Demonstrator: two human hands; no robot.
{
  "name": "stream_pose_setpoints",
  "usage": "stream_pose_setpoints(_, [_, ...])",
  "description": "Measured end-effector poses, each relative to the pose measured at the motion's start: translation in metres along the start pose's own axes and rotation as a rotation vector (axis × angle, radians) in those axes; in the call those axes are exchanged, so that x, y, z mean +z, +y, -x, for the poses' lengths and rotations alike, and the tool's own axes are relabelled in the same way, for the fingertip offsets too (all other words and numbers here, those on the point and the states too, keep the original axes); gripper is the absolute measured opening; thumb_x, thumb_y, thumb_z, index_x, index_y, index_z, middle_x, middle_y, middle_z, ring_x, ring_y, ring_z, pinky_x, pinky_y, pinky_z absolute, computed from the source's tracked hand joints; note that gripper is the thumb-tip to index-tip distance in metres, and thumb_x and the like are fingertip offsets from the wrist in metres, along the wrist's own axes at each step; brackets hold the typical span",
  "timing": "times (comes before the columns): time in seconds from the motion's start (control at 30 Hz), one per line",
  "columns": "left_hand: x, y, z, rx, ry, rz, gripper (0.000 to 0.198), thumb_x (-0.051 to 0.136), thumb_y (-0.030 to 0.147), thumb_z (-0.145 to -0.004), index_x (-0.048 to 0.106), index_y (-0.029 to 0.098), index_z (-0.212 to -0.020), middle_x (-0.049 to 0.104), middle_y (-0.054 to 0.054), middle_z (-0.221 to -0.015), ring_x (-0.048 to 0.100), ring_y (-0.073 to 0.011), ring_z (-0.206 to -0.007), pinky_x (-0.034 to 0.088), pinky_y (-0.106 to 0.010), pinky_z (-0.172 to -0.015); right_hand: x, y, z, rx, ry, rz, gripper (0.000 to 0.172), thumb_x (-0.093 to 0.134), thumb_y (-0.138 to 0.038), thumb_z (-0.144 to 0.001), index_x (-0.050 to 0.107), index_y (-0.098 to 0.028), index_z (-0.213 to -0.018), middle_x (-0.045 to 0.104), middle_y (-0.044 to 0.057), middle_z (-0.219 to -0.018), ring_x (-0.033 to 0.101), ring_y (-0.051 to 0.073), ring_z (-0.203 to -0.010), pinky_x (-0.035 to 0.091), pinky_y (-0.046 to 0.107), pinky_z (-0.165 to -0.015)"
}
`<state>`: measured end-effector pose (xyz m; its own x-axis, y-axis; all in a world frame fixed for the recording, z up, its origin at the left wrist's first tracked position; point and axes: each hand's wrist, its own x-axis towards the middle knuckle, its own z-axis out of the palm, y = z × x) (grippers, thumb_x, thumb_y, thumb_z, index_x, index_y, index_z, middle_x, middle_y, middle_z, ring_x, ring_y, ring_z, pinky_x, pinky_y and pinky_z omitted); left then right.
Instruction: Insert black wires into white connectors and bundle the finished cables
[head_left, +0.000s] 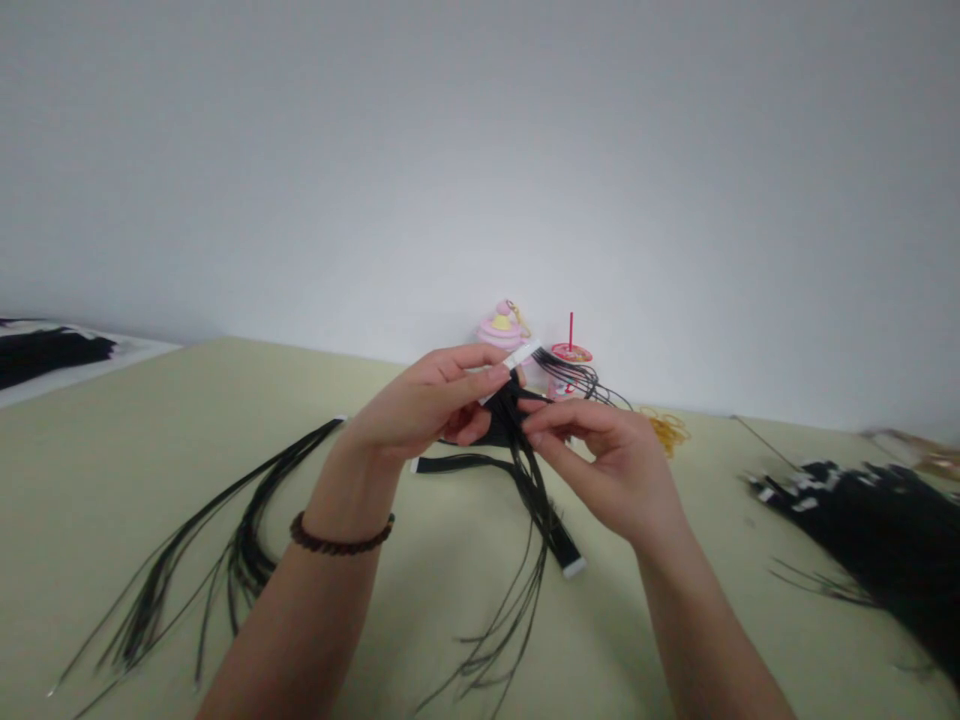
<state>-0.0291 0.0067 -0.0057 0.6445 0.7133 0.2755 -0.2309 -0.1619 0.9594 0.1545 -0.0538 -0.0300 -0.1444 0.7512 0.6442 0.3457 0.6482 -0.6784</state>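
Note:
Between thumb and fingers, my left hand [442, 395] pinches the white connector [523, 355] of a black wire harness, which is held above the table. My right hand [600, 455] is closed on black wires [516, 420] just below that connector. Loose wire ends hang down toward the front, and some thin wires stick out to the right behind my right hand. Below, another black cable with a white end connector [574, 568] slants toward me. A further black cable [457, 463] lies to the left, its white end near my left wrist.
A black wire bundle [259, 510] lies at left. A large pile of black harnesses [885, 540] covers the right side. Behind my hands stand a pink container [499, 328], a red-lidded cup with a straw [571, 353] and yellow rubber bands [667, 432]. A white wall [480, 150] rises behind.

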Motion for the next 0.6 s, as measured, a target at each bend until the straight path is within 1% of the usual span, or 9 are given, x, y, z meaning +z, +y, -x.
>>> stream_pose_setpoints(0.07, [-0.001,-0.001,0.0,0.012,-0.008,0.03,0.024,0.069,0.038,-0.082,0.061,0.014,-0.084,0.059,0.001,-0.071,0.042,0.0001,-0.038,0.024,-0.013,-0.034,0.004,-0.001,0.002,0.002,0.047,0.009,0.005,0.064,-0.016,-0.08,0.063,-0.021,-0.081,0.075,0.004,-0.086,0.072,0.019,-0.086,0.052,0.028,-0.067])
stream_pose_setpoints(0.13, [-0.003,-0.003,-0.001,0.022,-0.026,0.06,0.025,0.07,0.037,-0.081,0.06,0.014,-0.084,0.063,0.0,-0.074,0.042,0.0003,-0.038,0.024,-0.012,-0.033,0.006,-0.003,0.003,0.002,0.09,0.036,0.009,0.065,-0.017,-0.079,0.057,-0.021,-0.08,0.072,0.002,-0.079,0.072,0.018,-0.081,0.05,0.026,-0.065])
stream_pose_setpoints(0.23, [-0.004,-0.004,-0.001,0.03,-0.058,0.09,0.025,0.07,0.036,-0.081,0.059,0.014,-0.085,0.065,-0.001,-0.074,0.041,0.0004,-0.036,0.024,-0.012,-0.032,0.006,-0.008,0.004,-0.017,0.115,0.123,0.015,0.065,-0.017,-0.079,0.051,-0.022,-0.079,0.068,-0.002,-0.07,0.069,0.015,-0.073,0.047,0.023,-0.062])
stream_pose_setpoints(0.37, [-0.004,-0.003,-0.001,0.03,-0.069,0.1,0.025,0.07,0.035,-0.082,0.06,0.013,-0.086,0.065,-0.001,-0.075,0.041,0.0011,-0.036,0.024,-0.011,-0.033,0.003,-0.014,0.005,-0.025,0.108,0.275,0.014,0.061,-0.017,-0.08,0.048,-0.022,-0.079,0.063,-0.004,-0.068,0.057,0.009,-0.059,0.042,0.022,-0.058])
stream_pose_setpoints(0.43, [-0.004,-0.003,-0.001,0.016,-0.07,0.098,0.025,0.07,0.035,-0.081,0.061,0.012,-0.085,0.065,-0.001,-0.075,0.042,0.0012,-0.036,0.024,-0.011,-0.033,0.0,-0.017,0.006,0.017,0.046,0.258,0.014,0.059,-0.015,-0.08,0.047,-0.021,-0.082,0.058,-0.005,-0.066,0.05,0.008,-0.056,0.039,0.021,-0.055])
stream_pose_setpoints(0.47, [-0.004,-0.002,-0.001,0.005,-0.068,0.098,0.025,0.071,0.035,-0.081,0.061,0.012,-0.084,0.065,0.0,-0.074,0.042,0.0011,-0.036,0.024,-0.011,-0.033,-0.003,-0.018,0.006,0.046,0.002,0.205,0.013,0.058,-0.014,-0.08,0.048,-0.021,-0.084,0.055,-0.006,-0.063,0.047,0.008,-0.054,0.037,0.021,-0.053])
stream_pose_setpoints(0.53, [-0.004,-0.002,-0.003,-0.023,-0.058,0.101,0.025,0.071,0.034,-0.08,0.06,0.012,-0.082,0.064,0.0,-0.071,0.04,0.0008,-0.036,0.023,-0.011,-0.032,-0.01,-0.019,0.007,0.121,-0.127,0.032,0.009,0.057,-0.013,-0.081,0.052,-0.021,-0.085,0.049,-0.008,-0.058,0.043,0.007,-0.051,0.033,0.02,-0.049])
stream_pose_setpoints(0.6, [-0.004,-0.002,-0.004,-0.049,-0.043,0.108,0.023,0.068,0.033,-0.082,0.059,0.012,-0.079,0.068,-0.003,-0.073,0.038,0.0009,-0.035,0.022,-0.012,-0.032,-0.023,-0.019,0.008,0.195,-0.257,-0.186,0.004,0.058,-0.016,-0.083,0.06,-0.019,-0.083,0.049,-0.007,-0.053,0.042,0.007,-0.046,0.031,0.02,-0.045])
